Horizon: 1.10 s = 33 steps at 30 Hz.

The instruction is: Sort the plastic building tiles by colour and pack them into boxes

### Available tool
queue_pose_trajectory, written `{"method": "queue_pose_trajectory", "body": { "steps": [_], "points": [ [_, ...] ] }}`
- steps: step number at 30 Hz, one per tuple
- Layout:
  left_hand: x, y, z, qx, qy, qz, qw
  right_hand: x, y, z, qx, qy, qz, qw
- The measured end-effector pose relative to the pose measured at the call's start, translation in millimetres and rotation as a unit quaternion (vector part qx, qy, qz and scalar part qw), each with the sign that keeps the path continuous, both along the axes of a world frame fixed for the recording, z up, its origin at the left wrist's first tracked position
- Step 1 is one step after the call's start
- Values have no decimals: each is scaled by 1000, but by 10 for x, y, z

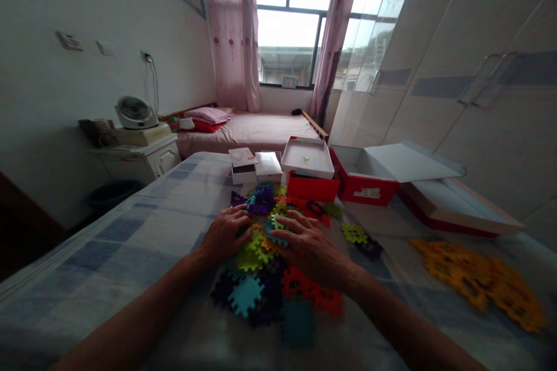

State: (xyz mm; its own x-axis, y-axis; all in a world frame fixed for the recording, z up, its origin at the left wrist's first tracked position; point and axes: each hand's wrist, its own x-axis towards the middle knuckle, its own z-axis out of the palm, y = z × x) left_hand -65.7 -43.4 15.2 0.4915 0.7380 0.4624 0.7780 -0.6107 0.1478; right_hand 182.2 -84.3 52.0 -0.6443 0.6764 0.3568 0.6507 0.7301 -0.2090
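Head view: interlocking tiles look only partly grouped by colour; orange-yellow tiles (484, 271) lie apart rightward, mixed-colour tiles (246, 294) piled around the curled left hand (227, 234) and spread right hand (312, 244); any grasp, I cannot tell.

L hand (225, 233) palm-down, fingers bent fwd, thumb on inner side. R hand (310, 243) also palm-down, fingers extended & slightly spread twd L. Bare L f'arm (143, 301) & R f'arm (391, 308) angle inward.
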Motion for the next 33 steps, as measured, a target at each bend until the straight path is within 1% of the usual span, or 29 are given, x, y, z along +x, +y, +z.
{"method": "queue_pose_trajectory", "body": {
  "steps": [1, 3, 7, 9, 11, 14, 16, 19, 23, 26, 28, 30, 33],
  "points": [
    [-4, -5, 1, 6, -3, -4, 1000, -45, 14, -20, 1, -5, -2, 1000],
    [-19, -13, 6, 13, -6, -12, 1000, -31, 40, -60, 5, -11, -39, 999],
    [-31, -10, 30, 5, -11, -6, 1000, 191, 33, -61, 19, -34, -145, 989],
    [-26, 3, 39, -2, -23, 11, 1000, 249, 2, -30, 21, -35, -165, 985],
    [-26, 16, 39, -8, -27, 28, 999, 227, -25, -15, 12, -32, -134, 990],
    [-42, 25, 24, -12, -7, 30, 999, 101, -23, -51, -7, -51, -53, 997],
    [-56, 23, 13, -19, 11, 19, 1000, 19, 4, -97, -15, -62, -36, 997],
    [-56, 12, 8, -35, 27, 17, 999, -40, 51, -154, -13, -50, -33, 998],
    [-12, 16, 1, -46, 37, 13, 998, -23, 93, -198, 0, 7, -27, 1000],
    [28, 49, -20, -47, 45, 11, 998, 3, 121, -212, -9, 90, -33, 995],
    [58, 78, -24, -46, 45, 26, 998, 16, 132, -197, -33, 161, -41, 986],
    [100, 101, -7, -45, 44, 35, 997, 29, 129, -161, -75, 230, -61, 968],
    [181, 113, 50, -38, 57, 41, 997, 53, 109, -96, -134, 292, -97, 942]
  ]
}}
